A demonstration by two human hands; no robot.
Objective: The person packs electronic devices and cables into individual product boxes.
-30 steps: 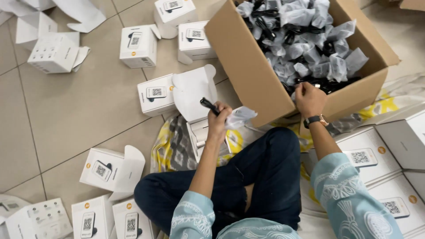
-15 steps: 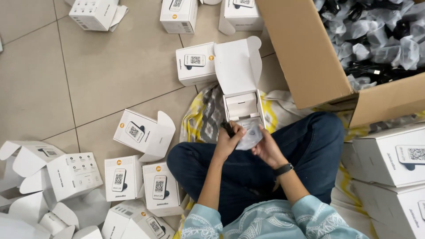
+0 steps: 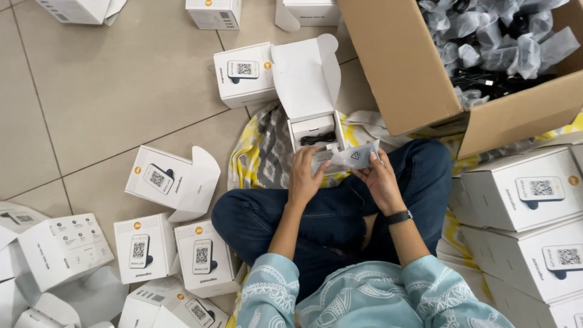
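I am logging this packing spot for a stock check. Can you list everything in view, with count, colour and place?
open small box: one, white, lid up, on the patterned cloth before the knees
plastic pouch: one, clear, held in both hands
cardboard carton: one, brown, upper right, full of bagged black items
small boxes: many, white, scattered on the tile floor at left, stacked at right
patterned cloth: one, yellow and grey, under the legs
wristwatch: one, black, right wrist
left hand: on the pouch
right hand: on the pouch

White boxes [image 3: 176, 176] — brown carton [image 3: 401, 67]
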